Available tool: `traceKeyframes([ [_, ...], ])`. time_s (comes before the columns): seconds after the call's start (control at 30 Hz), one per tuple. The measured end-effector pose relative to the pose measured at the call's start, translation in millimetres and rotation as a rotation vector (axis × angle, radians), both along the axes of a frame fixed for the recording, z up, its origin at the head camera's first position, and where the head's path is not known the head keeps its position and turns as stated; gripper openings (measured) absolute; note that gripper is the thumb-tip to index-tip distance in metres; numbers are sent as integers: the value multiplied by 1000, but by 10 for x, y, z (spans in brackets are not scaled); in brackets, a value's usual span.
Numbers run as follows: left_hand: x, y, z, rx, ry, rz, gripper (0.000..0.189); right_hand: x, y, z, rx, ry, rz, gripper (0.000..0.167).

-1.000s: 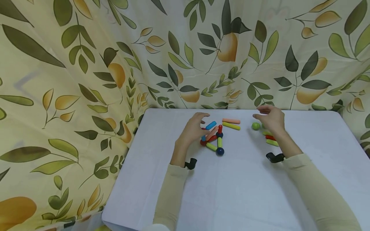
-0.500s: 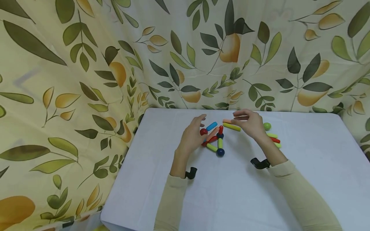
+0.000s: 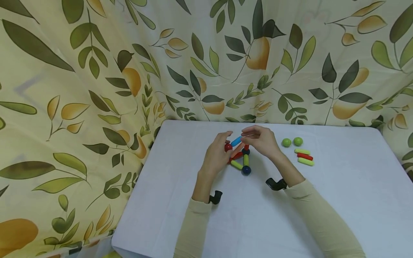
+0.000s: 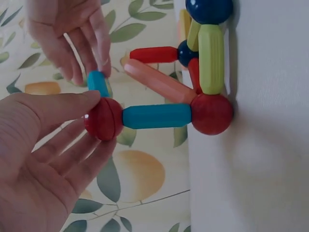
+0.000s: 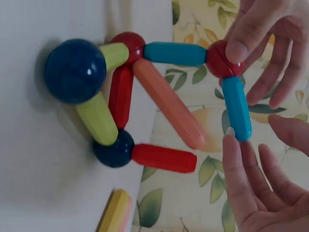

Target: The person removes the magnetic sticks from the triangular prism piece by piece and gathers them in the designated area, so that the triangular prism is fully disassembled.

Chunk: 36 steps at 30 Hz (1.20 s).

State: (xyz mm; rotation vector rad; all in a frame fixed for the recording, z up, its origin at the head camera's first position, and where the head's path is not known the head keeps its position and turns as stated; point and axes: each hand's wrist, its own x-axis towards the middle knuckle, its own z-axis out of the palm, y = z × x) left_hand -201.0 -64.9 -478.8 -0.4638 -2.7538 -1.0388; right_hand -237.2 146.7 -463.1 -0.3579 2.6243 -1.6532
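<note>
White-covered table [image 3: 251, 218]. Toward its far edge stands a ball-and-rod structure [image 3: 246, 160], with 2 dark blue balls [image 3: 246, 170] and 1 red ball [image 4: 211, 116] at its base. Near it: 1 yellow rod [image 5: 114, 211] beside 1 pink rod [image 5: 127, 215]. Farther right: 2 green balls [image 3: 286, 142], then 1 red rod [image 3: 304, 156] between 2 yellow-green rods [image 3: 305, 162].

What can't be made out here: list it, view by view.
Head: the upright blue rod, largely hidden by the left hand.
Head: the yellow rod, hidden behind the right hand.
Left wrist: part of the nearer navy ball, cut off by the top edge.
Right wrist: the yellow rod's end, cut off by the bottom edge.
</note>
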Motion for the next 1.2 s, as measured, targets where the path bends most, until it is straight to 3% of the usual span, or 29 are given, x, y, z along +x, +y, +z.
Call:
traceKeyframes([
  [0.2, -71, -46, -118, 324, -47, -1, 75, -34, -125, -66, -56, 0, -52, 36],
  [0.37, -95, -68, -204, 459, -70, -10, 78, -69, -186, -140, -130, -35, -72, 42],
  [0.7, -114, -143, -222, 528, -101, -27, 79, -49, -216, -143, -213, -133, -86, 45],
  [1.07, -110, -115, -255, 535, -127, -57, 79, 33, -150, -134, -248, -172, -142, 49],
  [1.2, -123, -109, -252, 530, -135, -55, 81, 36, -111, -116, -290, -142, -170, 46],
])
